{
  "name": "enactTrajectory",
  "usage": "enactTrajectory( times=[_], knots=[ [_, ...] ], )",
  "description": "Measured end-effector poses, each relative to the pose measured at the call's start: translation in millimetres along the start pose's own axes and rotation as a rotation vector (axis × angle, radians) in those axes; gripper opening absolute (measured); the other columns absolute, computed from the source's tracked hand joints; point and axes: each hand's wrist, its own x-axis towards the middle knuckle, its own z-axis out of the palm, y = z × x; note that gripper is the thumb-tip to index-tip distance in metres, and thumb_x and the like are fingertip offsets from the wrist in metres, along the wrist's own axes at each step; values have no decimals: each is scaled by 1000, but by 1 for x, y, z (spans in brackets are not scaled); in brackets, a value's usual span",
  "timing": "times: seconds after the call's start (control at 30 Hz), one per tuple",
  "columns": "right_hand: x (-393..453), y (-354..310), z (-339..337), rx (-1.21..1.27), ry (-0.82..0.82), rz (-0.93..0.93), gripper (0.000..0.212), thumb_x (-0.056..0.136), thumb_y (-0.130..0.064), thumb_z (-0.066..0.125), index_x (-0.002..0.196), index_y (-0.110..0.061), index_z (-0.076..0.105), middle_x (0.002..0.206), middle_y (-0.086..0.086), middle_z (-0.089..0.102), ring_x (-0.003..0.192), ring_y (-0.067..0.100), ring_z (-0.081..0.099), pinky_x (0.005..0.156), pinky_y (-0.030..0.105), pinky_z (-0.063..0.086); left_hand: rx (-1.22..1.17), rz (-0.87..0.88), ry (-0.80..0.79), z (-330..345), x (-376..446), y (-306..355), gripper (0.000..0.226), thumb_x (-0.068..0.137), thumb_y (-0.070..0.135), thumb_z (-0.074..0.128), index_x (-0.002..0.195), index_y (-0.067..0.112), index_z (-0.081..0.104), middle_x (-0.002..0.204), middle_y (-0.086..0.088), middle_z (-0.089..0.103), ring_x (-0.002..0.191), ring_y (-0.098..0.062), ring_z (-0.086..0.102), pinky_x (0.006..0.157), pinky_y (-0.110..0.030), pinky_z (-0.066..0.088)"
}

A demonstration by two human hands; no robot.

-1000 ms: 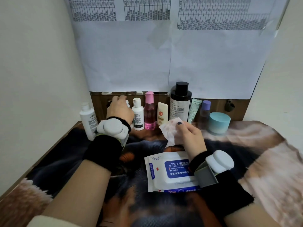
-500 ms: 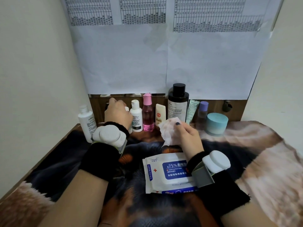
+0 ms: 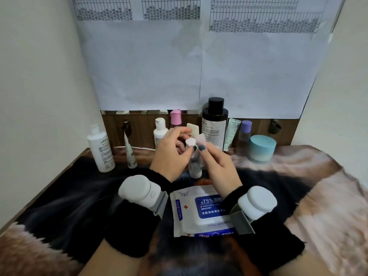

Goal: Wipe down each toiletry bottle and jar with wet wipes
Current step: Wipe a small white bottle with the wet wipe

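Two hands meet at centre, above the wipes pack (image 3: 199,208); your left hand (image 3: 171,154) has its fingers curled round a small white-capped bottle (image 3: 194,166), thumb by the cap, holding it upright with its base just above the patterned cloth (image 3: 298,176); your right hand (image 3: 219,166) pinches a wet wipe (image 3: 200,139) between thumb and fingers and holds it against the bottle's upper part, right beside the cap; whether the wipe wraps fully round the bottle, you cannot tell; both wrists carry black cuffs with white devices (image 3: 139,189).

Row at the back, against the wooden panel: tall white bottle (image 3: 100,150) far left, standing apart from the others; slim white tube (image 3: 129,154) leaning just beside it; small white bottle (image 3: 160,129) partly behind your left hand; pink-capped bottle (image 3: 175,118) next, only its top showing; cream tube (image 3: 192,128) peeking over your fingers; large dark bottle with black cap (image 3: 215,120), tallest in the row; pale green tube (image 3: 231,134) leaning at its right; purple-capped bottle (image 3: 246,132); teal jar (image 3: 262,148) at the right end, set a little forward on the cloth.

Wipes pack lies flat, blue label up, its right edge under your right wrist; printed sheets (image 3: 179,66) cover the wall behind.
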Motion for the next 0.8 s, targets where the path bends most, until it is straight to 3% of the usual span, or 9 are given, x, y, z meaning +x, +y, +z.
enactTrajectory(
  times=[0.13, 0.23, 0.33, 0.43, 0.5, 0.57, 0.67, 0.8],
  knots=[
    [1, 12, -2, -155, 49, 35, 30, 101, -25, 39, 106, -11, 66, 104, 3, 69, 96, 3, 59, 83, 9, 42, -77, -74, -30, 6, -1, -10, 37, 77, 4, 71, 111, 11, 61, 94, -3, 63, 66, -6, 58, 67, -19, 54],
    [2, 15, -5, -240, 64, 97, 33, 101, -29, 38, 105, -13, 66, 101, -1, 70, 92, 0, 58, 77, 3, 40, -86, -117, 2, 12, -1, -14, 32, 75, 2, 72, 106, 8, 63, 90, -5, 65, 61, -1, 56, 61, -11, 49],
    [1, 11, -5, -213, 77, 28, 28, 101, -25, 40, 114, -22, 64, 110, -11, 66, 104, -9, 55, 88, 3, 38, -81, -141, 32, 14, -2, -15, 31, 75, 4, 73, 105, 6, 65, 91, -5, 66, 64, -3, 57, 60, -7, 47],
    [2, 13, -5, -202, 86, 29, 31, 101, -25, 39, 119, -19, 64, 115, -7, 66, 112, 1, 57, 99, 17, 41, -83, -140, 55, 15, -3, -15, 31, 74, 5, 75, 103, 6, 66, 87, -3, 66, 63, 0, 57, 60, -5, 46],
    [3, 18, -7, -263, 99, 116, 35, 101, -30, 37, 107, -13, 67, 104, 0, 69, 101, 9, 60, 92, 24, 45, -93, -135, 67, 17, -3, -16, 31, 73, 5, 75, 102, 5, 66, 87, -4, 66, 63, -1, 57, 60, -6, 46],
    [3, 20, -8, -322, 102, 174, 38, 101, -32, 37, 98, -10, 68, 94, 2, 70, 90, 10, 61, 81, 20, 45, -111, -137, 79, 19, -3, -17, 31, 72, 4, 76, 102, 5, 67, 87, -6, 67, 60, 0, 56, 59, -6, 47],
    [2, 15, -7, -263, 94, 88, 30, 101, -28, 39, 103, -17, 67, 98, -3, 69, 92, 2, 60, 80, 9, 43, -104, -127, 87, 21, -3, -18, 32, 73, 4, 76, 103, 4, 67, 87, -6, 66, 60, 1, 56, 59, -7, 47],
    [5, 17, -7, -112, 100, 118, 29, 101, -29, 39, 95, -31, 67, 100, -9, 69, 103, 4, 61, 94, 20, 46, -117, -99, 62, 20, -2, -17, 37, 76, -2, 71, 112, -1, 66, 96, -4, 60, 62, 4, 55, 62, -5, 46]
  ],
)
